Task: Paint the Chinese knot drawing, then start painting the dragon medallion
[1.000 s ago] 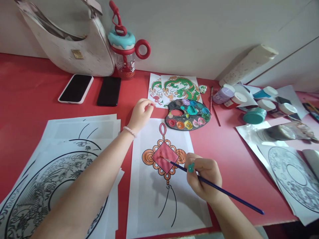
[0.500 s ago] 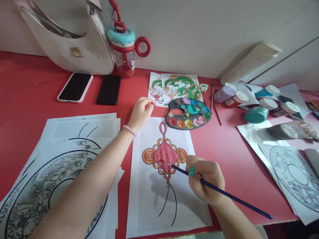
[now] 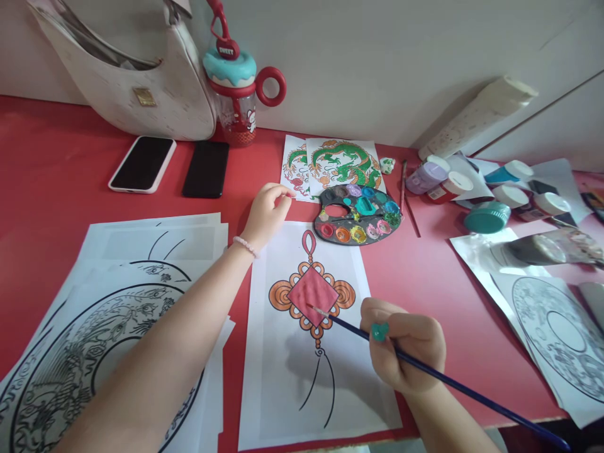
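Note:
My right hand (image 3: 408, 343) is closed on a dark blue paintbrush (image 3: 476, 395), held between thumb and fingers. A teal ornament sits at the thumbnail. The brush's tip touches the pink-red diamond of a knot drawing (image 3: 309, 286) with orange loops, printed on a white sheet (image 3: 274, 390). Beyond the sheet's upper left edge rests my left hand (image 3: 268, 211), fingers loosely bent and thumb a little apart, with nothing seen in it. A beaded bracelet is on that wrist. Right of it lies the paint palette (image 3: 330, 195), its wells filled with several colours.
Uncoloured sheets (image 3: 214, 377) lie under my left forearm. Two phones (image 3: 205, 170), a white handbag (image 3: 127, 107) and a lidded cup (image 3: 236, 100) stand at the back left. Paint jars (image 3: 488, 217), a jar of dark water (image 3: 538, 250) and another printed sheet (image 3: 528, 340) occupy the right.
My right hand has shifted right and slightly down, and the brush now reaches farther to the lower right. Its tip has moved slightly right within the diamond. My left hand has stayed put.

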{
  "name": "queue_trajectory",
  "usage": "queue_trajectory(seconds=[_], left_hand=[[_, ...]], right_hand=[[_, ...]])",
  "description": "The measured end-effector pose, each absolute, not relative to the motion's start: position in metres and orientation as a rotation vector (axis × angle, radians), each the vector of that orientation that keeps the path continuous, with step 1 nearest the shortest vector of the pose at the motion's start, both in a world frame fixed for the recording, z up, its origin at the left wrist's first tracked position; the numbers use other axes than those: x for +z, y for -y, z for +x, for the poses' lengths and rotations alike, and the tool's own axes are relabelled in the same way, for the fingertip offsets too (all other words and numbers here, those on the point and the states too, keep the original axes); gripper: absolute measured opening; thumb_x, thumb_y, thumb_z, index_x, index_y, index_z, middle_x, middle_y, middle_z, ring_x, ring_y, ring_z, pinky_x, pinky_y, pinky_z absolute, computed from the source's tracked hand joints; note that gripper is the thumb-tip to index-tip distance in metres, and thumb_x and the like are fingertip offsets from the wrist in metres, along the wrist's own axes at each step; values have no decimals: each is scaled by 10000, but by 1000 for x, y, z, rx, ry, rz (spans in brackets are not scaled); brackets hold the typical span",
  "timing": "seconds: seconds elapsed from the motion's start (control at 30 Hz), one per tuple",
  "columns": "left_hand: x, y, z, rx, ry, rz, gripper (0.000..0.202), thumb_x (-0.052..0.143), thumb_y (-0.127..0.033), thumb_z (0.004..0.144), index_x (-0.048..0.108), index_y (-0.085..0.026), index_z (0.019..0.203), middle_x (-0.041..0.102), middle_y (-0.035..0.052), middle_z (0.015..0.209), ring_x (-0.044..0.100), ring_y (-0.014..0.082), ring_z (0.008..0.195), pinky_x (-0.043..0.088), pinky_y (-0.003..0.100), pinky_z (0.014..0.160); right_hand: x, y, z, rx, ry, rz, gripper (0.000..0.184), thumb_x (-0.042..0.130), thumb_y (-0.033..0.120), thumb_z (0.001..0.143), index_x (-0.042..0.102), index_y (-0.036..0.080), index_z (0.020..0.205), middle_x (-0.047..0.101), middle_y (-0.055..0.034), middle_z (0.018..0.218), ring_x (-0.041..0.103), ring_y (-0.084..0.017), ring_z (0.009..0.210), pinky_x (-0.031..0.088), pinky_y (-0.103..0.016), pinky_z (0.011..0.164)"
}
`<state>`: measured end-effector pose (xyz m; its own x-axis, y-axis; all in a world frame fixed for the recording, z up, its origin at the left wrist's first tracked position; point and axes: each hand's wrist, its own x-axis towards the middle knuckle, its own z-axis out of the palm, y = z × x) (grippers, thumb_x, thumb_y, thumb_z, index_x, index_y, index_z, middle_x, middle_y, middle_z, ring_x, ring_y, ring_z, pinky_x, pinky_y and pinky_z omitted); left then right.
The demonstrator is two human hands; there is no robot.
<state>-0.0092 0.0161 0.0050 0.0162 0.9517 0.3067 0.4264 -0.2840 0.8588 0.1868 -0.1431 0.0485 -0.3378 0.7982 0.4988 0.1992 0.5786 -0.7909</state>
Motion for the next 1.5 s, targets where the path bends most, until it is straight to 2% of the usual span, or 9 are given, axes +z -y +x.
queue_trajectory(seconds=[0.13, 0.3, 0.7, 1.13, 1.33, 1.5], left_hand=[[5, -16, -9, 1238, -1415, 1756, 180, 458, -104, 829, 613, -193, 805, 622, 38, 972, 570, 167, 993, 449, 311, 886], [7, -16, -9, 1228, -1421, 1760, 183, 456, -94, 825, 605, -193, 791, 624, 37, 965, 570, 170, 991, 453, 318, 889], [5, -16, -9, 1271, -1398, 1763, 189, 456, -85, 808, 613, -187, 784, 629, 33, 935, 582, 164, 960, 460, 314, 889], [4, -17, -9, 1278, -1399, 1766, 185, 466, -76, 802, 617, -180, 784, 627, 36, 924, 582, 154, 943, 460, 290, 868], [3, -17, -9, 1273, -1406, 1778, 185, 457, -87, 810, 612, -187, 796, 627, 30, 932, 583, 160, 951, 464, 308, 879], [3, -17, -9, 1266, -1415, 1794, 180, 456, -94, 815, 609, -186, 797, 630, 35, 940, 583, 166, 970, 463, 321, 898]], right_hand=[[50, 140, 184, 813, 1837, -898, 263, 350, 6, 787, 246, 219, 672, 230, 46, 561, 240, -106, 507, 227, -257, 454], [52, 137, 182, 811, 1855, -960, 292, 366, 1, 772, 203, 205, 639, 240, 46, 559, 234, -93, 501, 213, -246, 448], [42, 139, 187, 766, 1904, -1015, 274, 393, -1, 758, 260, 220, 666, 251, 63, 566, 249, -94, 507, 230, -244, 473], [45, 140, 188, 762, 1928, -1016, 270, 397, 9, 751, 261, 224, 660, 268, 62, 539, 251, -90, 492, 226, -244, 447], [45, 138, 190, 716, 1723, -911, 249, 406, 20, 790, 312, 213, 663, 296, 55, 546, 263, -89, 493, 237, -241, 454], [39, 135, 192, 728, 1656, -1016, 252, 446, 40, 811, 337, 217, 669, 296, 63, 542, 263, -81, 460, 218, -243, 423]])
